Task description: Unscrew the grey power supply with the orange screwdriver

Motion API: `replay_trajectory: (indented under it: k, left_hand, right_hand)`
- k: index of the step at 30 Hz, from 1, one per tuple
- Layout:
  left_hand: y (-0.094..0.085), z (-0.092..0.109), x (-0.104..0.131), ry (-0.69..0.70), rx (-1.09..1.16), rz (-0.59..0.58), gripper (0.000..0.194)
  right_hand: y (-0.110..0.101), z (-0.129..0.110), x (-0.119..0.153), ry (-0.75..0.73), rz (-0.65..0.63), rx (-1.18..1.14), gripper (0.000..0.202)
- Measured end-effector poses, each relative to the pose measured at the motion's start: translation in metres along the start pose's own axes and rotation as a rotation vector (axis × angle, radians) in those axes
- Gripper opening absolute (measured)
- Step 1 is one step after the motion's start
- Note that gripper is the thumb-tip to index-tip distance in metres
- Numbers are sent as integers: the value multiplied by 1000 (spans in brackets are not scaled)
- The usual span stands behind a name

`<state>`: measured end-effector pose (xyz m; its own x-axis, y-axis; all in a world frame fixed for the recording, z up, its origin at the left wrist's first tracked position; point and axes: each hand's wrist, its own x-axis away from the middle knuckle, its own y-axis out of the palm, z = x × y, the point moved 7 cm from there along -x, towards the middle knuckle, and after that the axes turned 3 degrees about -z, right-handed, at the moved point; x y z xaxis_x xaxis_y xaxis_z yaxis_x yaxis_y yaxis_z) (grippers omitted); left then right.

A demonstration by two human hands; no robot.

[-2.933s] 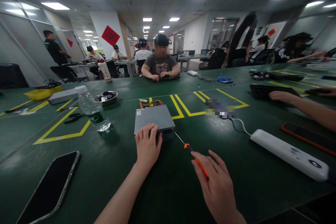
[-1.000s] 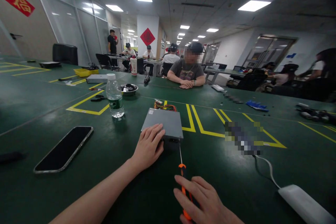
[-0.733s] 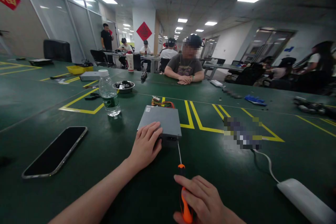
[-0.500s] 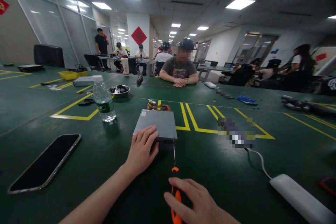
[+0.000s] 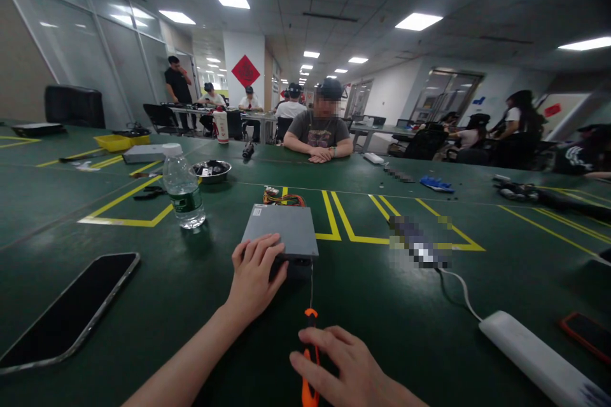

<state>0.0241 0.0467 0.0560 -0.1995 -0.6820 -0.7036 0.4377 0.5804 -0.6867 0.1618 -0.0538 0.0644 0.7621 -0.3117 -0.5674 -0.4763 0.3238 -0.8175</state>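
A grey metal box (image 5: 286, 226) with a bundle of coloured wires (image 5: 286, 200) at its far side lies on the green table (image 5: 191, 292). My left hand (image 5: 258, 273) rests on the box's near left corner, fingers spread over its top and thumb at the near side. An orange and black screwdriver (image 5: 310, 356) points away from me, its thin shaft reaching the box's near right corner. My right hand (image 5: 337, 359) is closed round the screwdriver's handle with thumb and fingers.
To the left are a water bottle (image 5: 185, 191), a phone (image 5: 71, 308) and a metal bowl (image 5: 213, 170). On the right lie a white power strip (image 5: 534, 350) with its cable and a blue item (image 5: 436, 184). A person (image 5: 319, 130) sits across the table.
The whole view has shifted slightly, so most things appear a little further left and lower. Both hands keep their places on the box and the screwdriver.
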Motion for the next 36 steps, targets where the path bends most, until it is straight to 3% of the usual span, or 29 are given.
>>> replay_trajectory:
  k: [2, 11, 18, 26, 36]
  left_hand:
    - [1, 0, 0, -10, -1, -1, 20]
    - [-1, 1, -1, -39, 17, 14, 19]
    - [-1, 1, -1, -62, 20, 18, 18]
    - [0, 1, -1, -70, 19, 8, 17]
    - [1, 0, -1, -80, 36, -3, 21]
  right_hand:
    - [-4, -3, 1, -37, 47, -11, 18]
    - [-5, -10, -2, -65, 40, -114, 26]
    - [3, -3, -4, -32, -29, -117, 19]
    - [7, -5, -3, -48, -92, -112, 26]
    - [7, -3, -4, -28, -80, -117, 24]
